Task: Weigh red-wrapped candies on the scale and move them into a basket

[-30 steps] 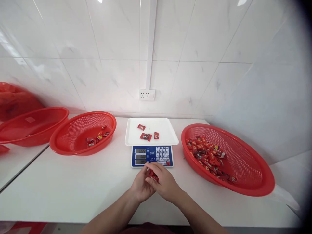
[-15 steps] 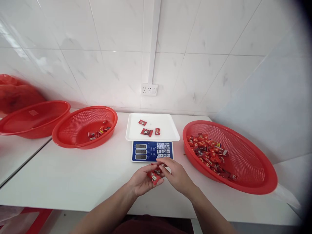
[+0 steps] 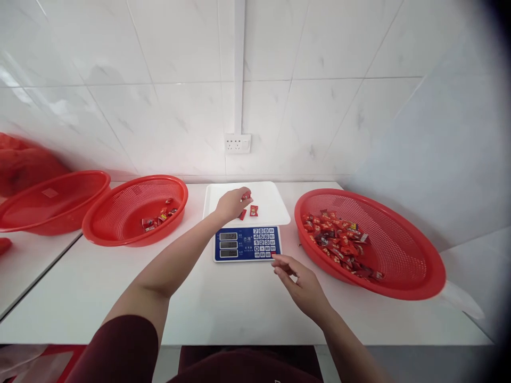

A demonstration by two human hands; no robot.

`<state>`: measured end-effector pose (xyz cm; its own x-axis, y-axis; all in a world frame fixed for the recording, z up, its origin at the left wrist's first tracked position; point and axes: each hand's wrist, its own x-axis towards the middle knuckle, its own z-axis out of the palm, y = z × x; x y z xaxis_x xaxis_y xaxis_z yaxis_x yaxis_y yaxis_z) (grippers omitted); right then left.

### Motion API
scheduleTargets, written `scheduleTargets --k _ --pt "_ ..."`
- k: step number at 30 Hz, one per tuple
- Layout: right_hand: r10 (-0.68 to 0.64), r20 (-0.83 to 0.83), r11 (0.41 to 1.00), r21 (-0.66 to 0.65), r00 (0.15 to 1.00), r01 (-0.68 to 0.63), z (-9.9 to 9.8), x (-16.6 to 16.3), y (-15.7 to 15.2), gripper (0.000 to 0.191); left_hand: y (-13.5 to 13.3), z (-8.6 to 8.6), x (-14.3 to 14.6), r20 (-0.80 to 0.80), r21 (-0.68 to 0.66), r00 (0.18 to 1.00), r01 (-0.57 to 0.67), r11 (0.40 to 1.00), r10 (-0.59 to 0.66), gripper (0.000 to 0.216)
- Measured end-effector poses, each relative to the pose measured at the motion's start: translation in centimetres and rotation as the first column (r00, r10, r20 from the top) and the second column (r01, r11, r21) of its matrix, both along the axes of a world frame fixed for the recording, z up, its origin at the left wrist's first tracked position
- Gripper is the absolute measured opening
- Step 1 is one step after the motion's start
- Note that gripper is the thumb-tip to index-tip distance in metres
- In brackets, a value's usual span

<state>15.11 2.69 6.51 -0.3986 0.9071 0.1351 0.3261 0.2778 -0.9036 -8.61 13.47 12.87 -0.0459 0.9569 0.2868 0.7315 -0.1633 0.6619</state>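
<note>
My left hand (image 3: pixel 233 205) reaches over the white tray (image 3: pixel 275 205) of the scale, its fingers closed on a small red-wrapped candy (image 3: pixel 246 195). Another wrapped candy (image 3: pixel 254 211) lies on the tray beside the hand, and part of a further one (image 3: pixel 242 214) shows under the fingers. In front of the blue scale panel (image 3: pixel 247 243), by its lower right corner, my right hand (image 3: pixel 301 287) hovers with thumb and forefinger apart. I see nothing held in it. A small red patch lies by its fingertips; whether it is a key or a wrapper I cannot tell.
A large red basket (image 3: pixel 403 287) with many wrapped candies (image 3: pixel 339 244) stands on the right. To the left is a red basket (image 3: pixel 96 229) holding several candies, then another red basket (image 3: pixel 51 213). Behind that sits a red bag (image 3: pixel 27 165). A tiled wall with a socket (image 3: pixel 238 143) closes the back.
My left hand has moved forward from in front of the scale to over the tray, carrying candy. My right hand has drawn apart from it, slightly to the right.
</note>
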Motion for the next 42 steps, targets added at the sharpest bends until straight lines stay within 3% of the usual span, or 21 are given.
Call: scheduleTargets --k 3,9,13,17,19,21,24,26,29,32,36,42 --pt "-0.001 0.017 0.999 -0.039 1.0 0.002 -0.4 0.5 0.0 0.028 1.7 0.0 -0.1 -0.049 -0.035 0.998 0.029 0.999 -0.031 0.045" --pt "-0.042 0.029 0.996 -0.072 0.999 0.044 -1.2 1.6 0.2 0.025 1.3 0.1 -0.5 0.331 -0.06 0.943 0.05 0.997 -0.028 0.052" --pt "-0.031 0.027 0.998 -0.061 0.999 0.032 -1.3 1.9 0.3 0.023 0.5 0.1 -1.1 0.433 -0.095 0.901 0.029 0.995 0.015 0.053" --pt "-0.026 -0.03 0.996 -0.082 0.999 0.024 0.1 3.0 0.9 0.023 -2.1 -0.2 -1.2 0.583 0.092 0.812 -0.081 0.992 0.012 0.049" --pt "-0.022 -0.087 0.992 -0.127 0.996 0.011 1.5 4.4 1.8 0.025 -4.7 -0.8 -0.7 0.668 0.177 0.744 -0.145 0.974 -0.011 0.043" --pt "-0.055 -0.093 0.988 -0.148 0.994 0.04 3.2 6.5 3.4 0.027 -7.8 -1.9 0.0 0.718 0.179 0.696 -0.169 0.969 -0.011 0.036" --pt "-0.135 0.037 0.985 -0.108 0.99 0.138 5.3 10.3 6.7 0.027 -12.4 -4.6 1.4 0.723 0.059 0.691 -0.085 0.995 0.016 0.028" --pt "-0.017 0.276 0.99 -0.133 0.961 0.055 5.8 12.6 8.8 0.027 -14.7 -6.7 2.6 0.683 -0.045 0.728 -0.027 0.999 0.051 0.023" --pt "0.17 0.551 0.963 -0.269 0.817 -0.02 4.9 14.4 11.0 0.035 -16.8 -9.3 4.4 0.613 -0.197 0.788 0.083 0.977 0.057 0.018" --pt "0.146 0.714 0.976 -0.218 0.685 0.019 3.2 14.2 11.6 0.046 -17.4 -11.0 5.6 0.579 -0.266 0.816 0.187 0.946 0.002 0.021" --pt "0.092 0.808 0.991 -0.132 0.582 0.028 1.5 13.3 11.7 0.051 -17.3 -12.3 5.7 0.504 -0.291 0.853 0.314 0.904 -0.134 0.025" --pt "0.054 0.762 0.994 -0.105 0.645 0.041 2.6 15.8 14.2 0.037 -16.8 -12.9 5.1 0.405 -0.336 0.905 0.277 0.9 -0.128 0.04"
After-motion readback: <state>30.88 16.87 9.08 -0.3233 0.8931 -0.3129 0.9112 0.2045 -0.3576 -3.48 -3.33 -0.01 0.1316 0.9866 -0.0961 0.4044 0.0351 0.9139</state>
